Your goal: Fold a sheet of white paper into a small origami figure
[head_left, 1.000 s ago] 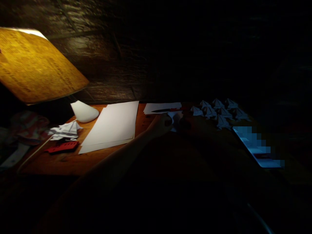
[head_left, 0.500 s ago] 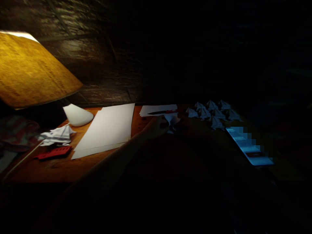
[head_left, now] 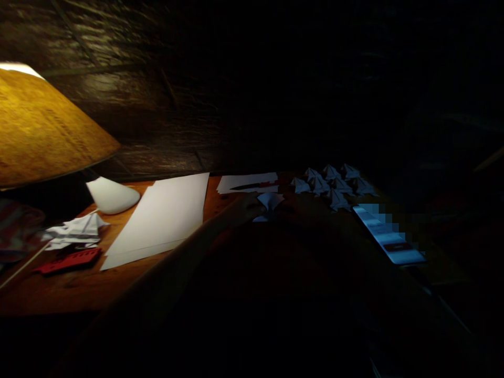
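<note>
The scene is very dark, lit only by a lamp at the left. My left hand (head_left: 242,209) reaches over the wooden table (head_left: 79,286) and pinches a small folded white paper piece (head_left: 269,200). My right hand (head_left: 297,208) is a dim shape just right of that paper, touching it; its fingers are lost in shadow. Behind the paper, several folded paper figures (head_left: 331,185) sit in a cluster.
A yellow lampshade (head_left: 43,131) and white lamp base (head_left: 112,194) stand at left. White sheets (head_left: 165,215) lie mid-table, more sheets with a knife (head_left: 248,184) behind. Crumpled paper (head_left: 74,228), a red ruler-like piece (head_left: 69,261) and a lit phone (head_left: 388,233) also lie there.
The view has swung right and up, so everything sits further left and lower. The folded paper between my hands looks flatter and lower on the table.
</note>
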The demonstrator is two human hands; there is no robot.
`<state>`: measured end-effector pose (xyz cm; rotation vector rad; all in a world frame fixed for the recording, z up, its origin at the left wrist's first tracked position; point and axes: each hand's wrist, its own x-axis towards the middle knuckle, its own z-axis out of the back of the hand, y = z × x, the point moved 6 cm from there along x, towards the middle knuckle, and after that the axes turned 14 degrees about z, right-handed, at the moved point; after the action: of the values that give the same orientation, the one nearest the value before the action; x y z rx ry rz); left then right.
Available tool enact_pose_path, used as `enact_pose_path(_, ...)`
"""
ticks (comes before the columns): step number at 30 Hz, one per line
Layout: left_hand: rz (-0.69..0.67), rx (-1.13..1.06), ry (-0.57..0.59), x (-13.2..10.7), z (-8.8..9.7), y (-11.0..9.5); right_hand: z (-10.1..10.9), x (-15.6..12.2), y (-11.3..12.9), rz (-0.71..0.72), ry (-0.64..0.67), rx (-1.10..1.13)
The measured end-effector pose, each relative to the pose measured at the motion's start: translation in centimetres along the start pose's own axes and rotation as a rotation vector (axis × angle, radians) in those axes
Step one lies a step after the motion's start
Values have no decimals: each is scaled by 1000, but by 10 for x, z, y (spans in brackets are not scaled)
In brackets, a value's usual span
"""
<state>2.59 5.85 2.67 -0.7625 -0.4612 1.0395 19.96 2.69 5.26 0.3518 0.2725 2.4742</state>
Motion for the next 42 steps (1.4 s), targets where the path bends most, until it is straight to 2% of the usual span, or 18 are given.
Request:
enact_pose_path(2, 7, -78, 48, 3, 0, 5, 1, 0, 0, -18, 3, -10)
enact_pose_path(6, -25, 12, 40, 4, 2, 8, 1, 0, -1, -20, 15, -38)
enact_pose_path(12, -75, 29, 37, -2, 4, -4, -3, 0, -4, 31, 21, -35)
enact_pose_path(16, -132, 70, 23, -3, 6, -11, -3, 0, -8, -33, -3, -12)
enact_pose_path(21, -167, 92, 53, -1, 3, -5, -1, -2, -8, -87, -50, 62)
enact_pose_path(27, -189, 114, -4, -1, 3, -1, 0, -2, -6, -87, -46, 53)
enact_pose_path(31, -203, 136, -12, -2, 1, -4, -3, -2, -9, -97, -42, 82)
enact_pose_path(35, -179, 133, -16, -2, 0, -4, -6, 1, -9, -32, -22, 118)
enact_pose_path(42, -205, 131, -18, -3, 0, -8, -6, 1, -9, -45, -34, 87)
